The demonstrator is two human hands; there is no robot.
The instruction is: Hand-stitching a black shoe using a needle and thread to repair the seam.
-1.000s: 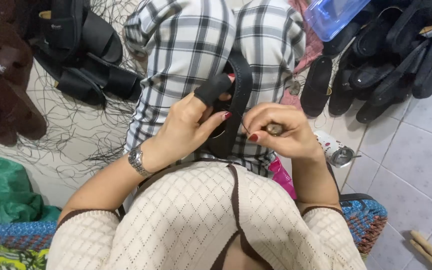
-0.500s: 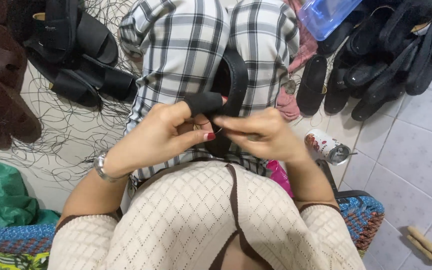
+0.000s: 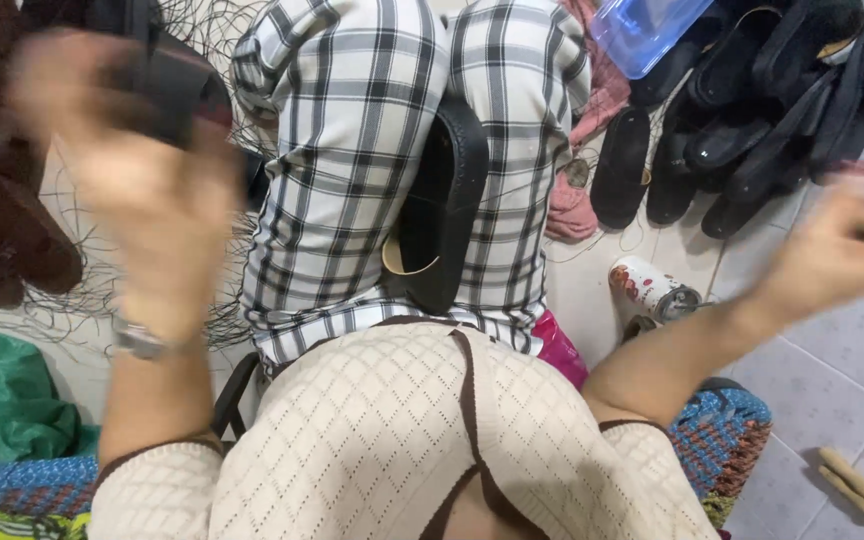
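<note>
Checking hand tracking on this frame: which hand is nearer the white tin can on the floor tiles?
Right. The right hand is raised just right of and slightly above the white tin can. The blurred left hand is lifted far across the lap, near the brown sandals.

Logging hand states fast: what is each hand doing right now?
Left hand: raised, blurred; grip cannot be told.
Right hand: flung out right, blurred; cannot be told.

By your right knee, a small white can (image 3: 655, 291) with red markings lies on the tiled floor (image 3: 832, 370), tipped sideways.
</note>
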